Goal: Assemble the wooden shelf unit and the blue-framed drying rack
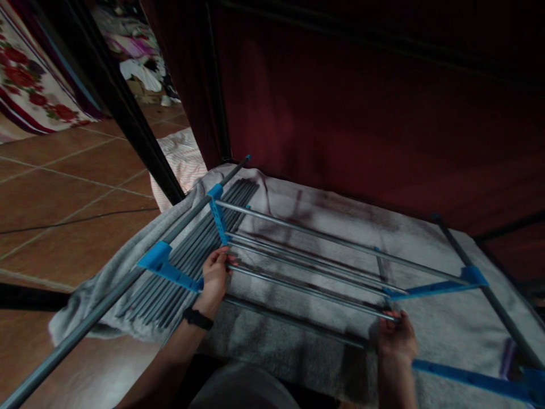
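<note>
My left hand (217, 271), with a dark band on the wrist, pinches the left end of a thin grey metal tube (306, 292). The tube's right end rests in the fingers of my right hand (398, 332). Around them stands a rack frame of grey poles joined by blue plastic brackets. One blue bracket (164, 264) is just left of my left hand, another (218, 213) behind it. A blue bracket (443, 284) lies beyond my right hand, and another (472, 380) is at the lower right. Several crossbars (310, 228) span the frame behind the held tube.
Several loose grey tubes (187, 261) lie bundled on the grey blanket (340, 201) at the left. A dark red cloth panel (361, 125) rises behind. A black post (128, 108) stands at the left, with tiled floor (85, 199) and a cable (80, 220) beyond it.
</note>
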`<state>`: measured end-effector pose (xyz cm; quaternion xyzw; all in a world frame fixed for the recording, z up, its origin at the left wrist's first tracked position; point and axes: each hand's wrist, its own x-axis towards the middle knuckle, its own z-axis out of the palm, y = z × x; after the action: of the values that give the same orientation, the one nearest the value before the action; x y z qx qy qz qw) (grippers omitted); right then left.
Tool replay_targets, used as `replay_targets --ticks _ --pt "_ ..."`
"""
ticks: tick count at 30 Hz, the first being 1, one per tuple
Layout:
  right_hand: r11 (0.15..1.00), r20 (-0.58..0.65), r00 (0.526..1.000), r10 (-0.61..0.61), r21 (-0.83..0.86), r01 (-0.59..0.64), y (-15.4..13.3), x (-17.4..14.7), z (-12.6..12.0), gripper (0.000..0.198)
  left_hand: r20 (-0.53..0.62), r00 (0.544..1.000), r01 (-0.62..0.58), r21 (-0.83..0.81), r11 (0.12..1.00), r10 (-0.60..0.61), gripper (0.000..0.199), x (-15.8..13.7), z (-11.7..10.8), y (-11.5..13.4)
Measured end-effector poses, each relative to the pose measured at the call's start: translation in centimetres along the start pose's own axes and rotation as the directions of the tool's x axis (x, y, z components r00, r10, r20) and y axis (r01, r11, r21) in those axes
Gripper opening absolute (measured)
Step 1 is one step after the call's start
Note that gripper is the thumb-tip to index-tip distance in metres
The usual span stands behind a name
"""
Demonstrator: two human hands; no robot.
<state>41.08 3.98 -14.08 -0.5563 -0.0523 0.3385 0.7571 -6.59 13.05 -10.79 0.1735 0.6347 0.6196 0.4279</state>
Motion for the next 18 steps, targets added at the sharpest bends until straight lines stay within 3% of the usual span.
replay_targets --ticks 5,9,18 --pt "0.997 -0.055 0.996 -0.074 0.010 0.075 0.6 0.3 -0.3 0.026 0.022 0.998 -0.058 0.125 0.991 0.056 0.033 0.4 -0.2 0.6" --pt "0.998 -0.155 0.986 -0.058 0.025 0.062 0.9 0.6 -0.4 0.019 0.071 0.996 -0.069 0.199 0.978 0.056 0.028 0.7 -0.5 1.2" --pt "0.993 -0.226 0.968 -0.111 0.026 0.119 1.6 1.3 -1.2 0.016 0.283 0.957 -0.036 0.317 0.948 -0.058 0.036 1.9 -1.3 2.3"
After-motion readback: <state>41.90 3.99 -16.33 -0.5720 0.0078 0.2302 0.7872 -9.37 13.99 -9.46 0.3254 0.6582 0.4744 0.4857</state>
